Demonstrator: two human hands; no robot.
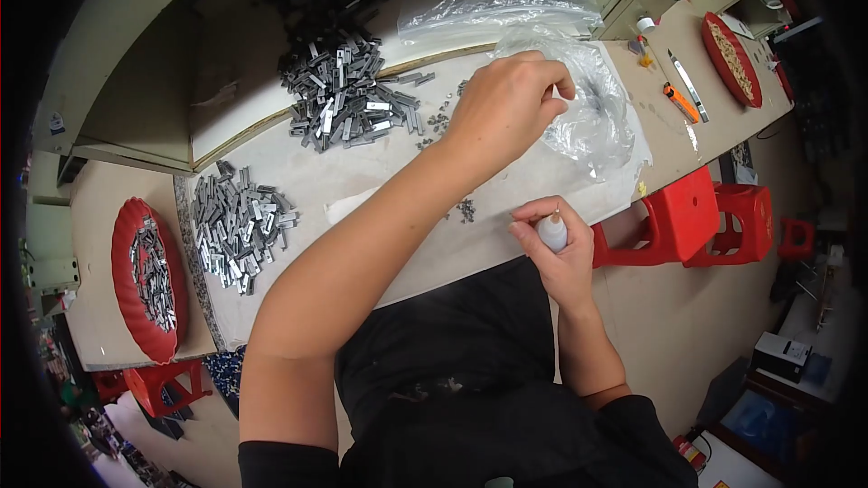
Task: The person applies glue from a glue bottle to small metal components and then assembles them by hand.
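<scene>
My left hand [511, 108] is raised over the worktable beside a crumpled clear plastic bag [601, 131]. Its fingers are curled in and the thumb lies close to the forefinger; anything between them is too small to make out. Nearer to me, my right hand [574, 271] is wrapped round a small white squeeze bottle [551, 233] with a thin tip pointing up. Small dark metal bits [466, 210] lie on the white sheet [407, 267] between my hands, and more are scattered beyond my left wrist. Short silvery metal pieces form a far heap [339, 95] and a left heap [242, 230].
At the left stands a red fluted tray [124, 271] of metal pieces; another red tray [731, 63] holds pale bits at the far right. An orange cutter [680, 103] lies beside a slim silvery tool [689, 86]. Red stools [683, 212] stand past the table's right edge.
</scene>
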